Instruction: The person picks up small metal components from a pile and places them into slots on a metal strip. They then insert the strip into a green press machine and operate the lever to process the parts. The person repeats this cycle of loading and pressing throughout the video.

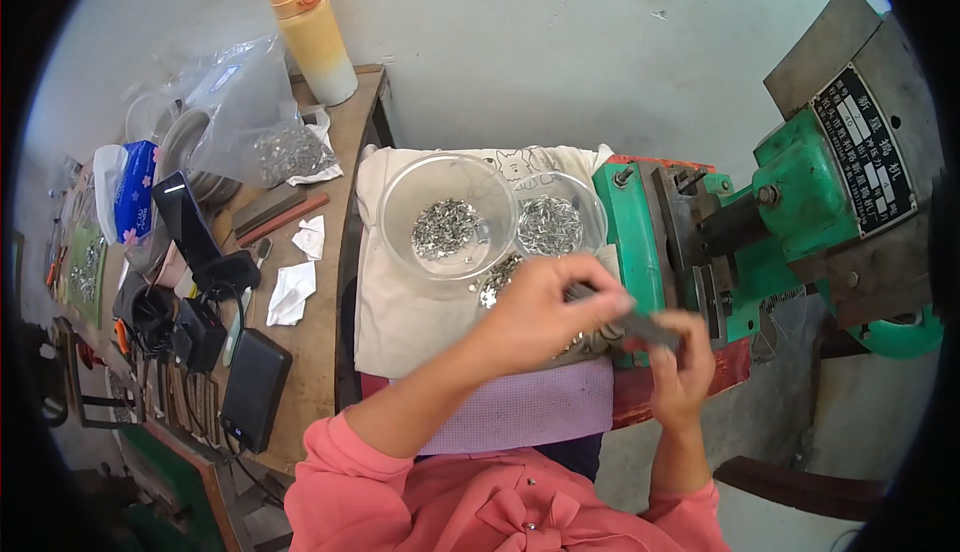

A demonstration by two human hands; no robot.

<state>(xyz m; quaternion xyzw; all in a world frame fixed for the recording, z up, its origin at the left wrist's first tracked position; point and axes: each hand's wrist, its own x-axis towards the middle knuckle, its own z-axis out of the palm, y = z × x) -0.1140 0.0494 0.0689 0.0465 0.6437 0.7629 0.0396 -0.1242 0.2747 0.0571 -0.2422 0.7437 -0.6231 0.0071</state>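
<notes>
My left hand [545, 310] and my right hand [680, 367] meet in front of me and together hold a dark grey flat metal bar [640, 326]. The left fingers pinch its near end; the right hand grips its far end from below. Both hands are motion-blurred. Just behind them stand two clear bowls: a large one [448, 214] and a smaller one [558, 222], each with several small silvery metal pieces. More such pieces [497, 280] lie loose on the white cloth [400, 302] under the bowls.
A green press machine [790, 222] stands at the right. A wooden bench [320, 282] at the left carries a yellow flask [312, 34], plastic bags of metal parts [262, 132], a tissue pack [135, 190], a phone [186, 220], a black power bank [256, 388], cables. A pink towel [530, 407] covers my lap.
</notes>
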